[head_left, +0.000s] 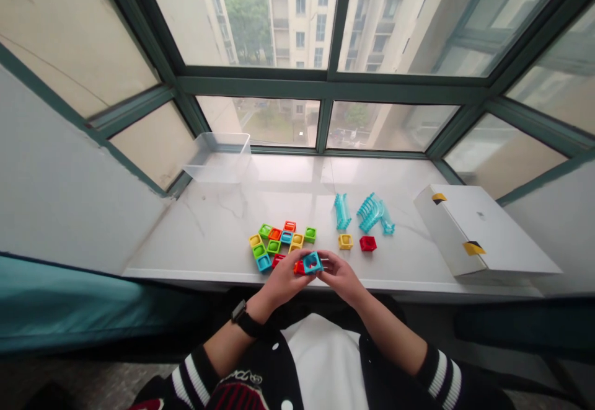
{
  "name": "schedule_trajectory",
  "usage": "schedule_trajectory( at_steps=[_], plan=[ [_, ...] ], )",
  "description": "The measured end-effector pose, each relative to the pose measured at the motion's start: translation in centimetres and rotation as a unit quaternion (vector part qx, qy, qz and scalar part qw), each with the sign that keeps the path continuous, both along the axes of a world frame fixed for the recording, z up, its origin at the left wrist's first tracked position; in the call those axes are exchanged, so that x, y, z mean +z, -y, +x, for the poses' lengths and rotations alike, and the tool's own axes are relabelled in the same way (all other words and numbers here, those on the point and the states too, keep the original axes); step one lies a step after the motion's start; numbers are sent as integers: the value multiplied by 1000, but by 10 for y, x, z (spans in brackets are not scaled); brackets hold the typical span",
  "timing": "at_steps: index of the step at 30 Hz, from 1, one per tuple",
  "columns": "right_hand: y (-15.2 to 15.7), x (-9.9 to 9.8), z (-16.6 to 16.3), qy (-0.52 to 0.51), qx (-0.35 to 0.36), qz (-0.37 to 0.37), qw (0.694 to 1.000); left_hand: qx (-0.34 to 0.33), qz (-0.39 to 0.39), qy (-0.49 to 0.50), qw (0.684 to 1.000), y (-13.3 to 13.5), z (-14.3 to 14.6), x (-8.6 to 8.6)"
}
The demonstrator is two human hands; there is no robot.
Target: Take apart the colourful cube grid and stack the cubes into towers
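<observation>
A blue toy block [312, 262] with a round opening is held between both hands, just above the front edge of the white sill. My left hand [287, 278] grips it from the left side. From the right, the fingers of my right hand [341, 278] close on its edge. Red shows through the block's opening, and a red block [299, 268] lies partly hidden behind my left fingers. Close by on the left is a cluster of coloured blocks, among them a green block [274, 247], a blue block [263, 263] and an orange block [275, 234].
A yellow block [345, 241] and a red block [368, 244] sit to the right. Behind them lie a straight clear-blue track piece [343, 211] and curved track pieces [372, 213]. A white box [493, 230] stands far right, a clear plastic bin [220, 160] back left. Windows enclose the sill [204, 230].
</observation>
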State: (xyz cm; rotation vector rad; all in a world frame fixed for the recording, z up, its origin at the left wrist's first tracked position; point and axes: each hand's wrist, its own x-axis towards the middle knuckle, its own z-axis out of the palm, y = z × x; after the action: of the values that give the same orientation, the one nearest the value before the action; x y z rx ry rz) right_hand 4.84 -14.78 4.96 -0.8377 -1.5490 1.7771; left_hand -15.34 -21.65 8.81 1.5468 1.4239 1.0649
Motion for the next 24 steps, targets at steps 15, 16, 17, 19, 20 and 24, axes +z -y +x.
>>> schedule_trajectory(
  at_steps=[15, 16, 17, 19, 20, 24],
  plan=[
    [6, 15, 5, 68, -97, 185, 975, 55, -4, 55, 997, -2, 11, -2],
    [7, 18, 4, 71, -105, 213, 969, 65, -16, 65, 996, -3, 11, -3],
    [8, 20, 3, 75, -101, 237, 963, 76, -27, 72, 994, -5, 12, -4],
    [11, 23, -1, 90, -73, 277, 954, 99, -39, 67, 992, -7, 15, -6],
    [11, 23, -3, 100, -61, 289, 950, 106, -40, 54, 992, -8, 16, -7],
    [8, 19, -4, 126, -58, 292, 946, 72, -8, -11, 997, -10, 21, -8]
  ],
)
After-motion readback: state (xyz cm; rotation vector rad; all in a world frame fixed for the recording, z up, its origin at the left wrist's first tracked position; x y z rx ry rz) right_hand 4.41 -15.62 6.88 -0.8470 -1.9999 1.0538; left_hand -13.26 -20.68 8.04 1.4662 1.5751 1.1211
